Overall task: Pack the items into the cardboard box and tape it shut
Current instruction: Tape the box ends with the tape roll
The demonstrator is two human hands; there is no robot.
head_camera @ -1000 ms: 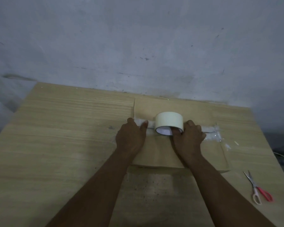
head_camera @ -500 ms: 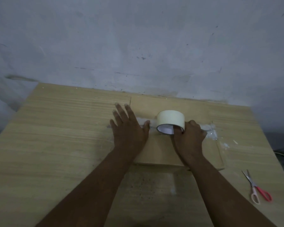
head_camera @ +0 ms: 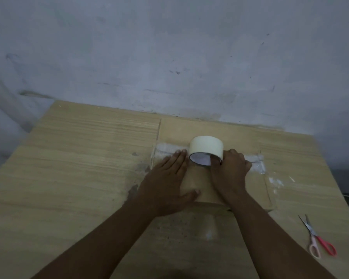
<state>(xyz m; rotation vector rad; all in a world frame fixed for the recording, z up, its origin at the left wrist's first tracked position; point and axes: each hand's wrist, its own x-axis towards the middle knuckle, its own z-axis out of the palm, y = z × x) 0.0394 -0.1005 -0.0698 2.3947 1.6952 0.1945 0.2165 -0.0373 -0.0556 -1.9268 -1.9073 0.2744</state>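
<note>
Fingers (head_camera: 217, 161) of my right hand (head_camera: 229, 174) hook the light, stiff tape roll (head_camera: 206, 148) by its core atop the cardboard box (head_camera: 201, 184), while my left hand (head_camera: 165, 182) lies flat, open, steadying it.

Both forearms run off the bottom edge. Left hand (head_camera: 165, 184) covers the near-left part of the cardboard box (head_camera: 208, 127) top; right hand (head_camera: 229, 176) hides the middle of the clear tape strip (head_camera: 167, 150), w/ its thumb tucked in the tape roll (head_camera: 206, 149) core — rest of core unseen. Box contents hidden — flaps shut. Tabletop (head_camera: 79, 168) is cut off left, right & bottom.
</note>
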